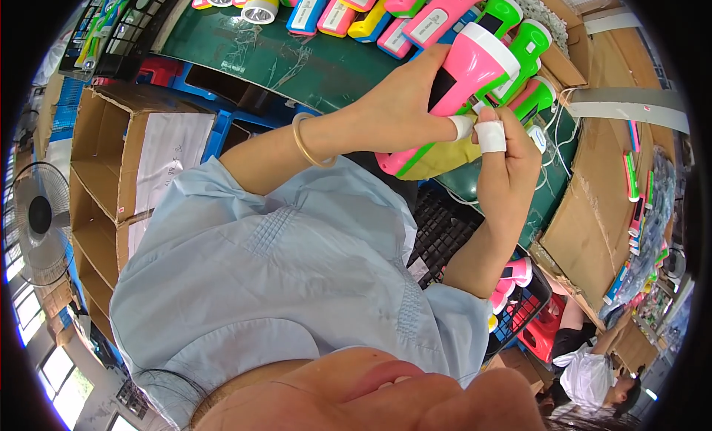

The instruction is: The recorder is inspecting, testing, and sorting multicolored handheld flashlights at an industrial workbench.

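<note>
My left hand is wrapped round a pink flashlight with green trim and a wide white head. White tape covers a fingertip of that hand. Close against the flashlight's side, my right hand is pinched, its thumb also taped in white. A small pale piece shows at the thumb tip; what it belongs to is too small to make out. Below the flashlight, between my hands, lies yellow cloth. Green flashlights sit just beyond the held one.
Several pink, blue and yellow flashlights line the far edge of the green tabletop. White cables hang at the right, beside cardboard. At left stand a cardboard shelf, a black basket and a fan. Another person is at lower right.
</note>
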Tool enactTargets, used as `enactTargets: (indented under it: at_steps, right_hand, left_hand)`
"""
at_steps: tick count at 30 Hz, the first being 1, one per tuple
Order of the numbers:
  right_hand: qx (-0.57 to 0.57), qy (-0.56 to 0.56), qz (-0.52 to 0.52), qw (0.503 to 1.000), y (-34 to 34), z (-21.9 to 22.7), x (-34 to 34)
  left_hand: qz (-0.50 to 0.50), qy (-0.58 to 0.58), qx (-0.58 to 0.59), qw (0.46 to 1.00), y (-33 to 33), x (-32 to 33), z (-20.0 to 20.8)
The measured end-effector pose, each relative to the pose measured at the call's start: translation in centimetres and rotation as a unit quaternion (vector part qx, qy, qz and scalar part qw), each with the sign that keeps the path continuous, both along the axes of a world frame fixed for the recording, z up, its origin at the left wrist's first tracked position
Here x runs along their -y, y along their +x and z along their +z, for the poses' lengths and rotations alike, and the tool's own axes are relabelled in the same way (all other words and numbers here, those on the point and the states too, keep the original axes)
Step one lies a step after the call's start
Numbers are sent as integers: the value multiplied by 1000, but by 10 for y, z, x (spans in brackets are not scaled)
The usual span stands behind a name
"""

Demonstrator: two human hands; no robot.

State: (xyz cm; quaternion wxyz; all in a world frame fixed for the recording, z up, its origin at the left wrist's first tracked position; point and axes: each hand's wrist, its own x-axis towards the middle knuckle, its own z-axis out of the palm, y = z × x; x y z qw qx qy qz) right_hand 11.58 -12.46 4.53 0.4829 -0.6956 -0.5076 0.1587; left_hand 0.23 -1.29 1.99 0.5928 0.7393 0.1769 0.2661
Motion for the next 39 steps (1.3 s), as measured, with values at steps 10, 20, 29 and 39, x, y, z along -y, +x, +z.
enactTargets:
  at_steps: [10, 20, 29, 39]
  right_hand:
    - [13, -119, 61, 991, 19, 19, -8]
    - [143, 3, -58, 988, 1, -14, -22]
    - [9, 37, -186, 982, -6, -12, 10]
    - [-335, -37, 82, 938, -15, -43, -17]
  left_hand:
    - [66, 183, -34, 980, 0, 1, -8]
    - [61, 88, -71, 992, 13, 1, -19]
    - [40, -156, 107, 981, 12, -31, -16]
    - [5, -306, 166, 937, 20, -24, -5]
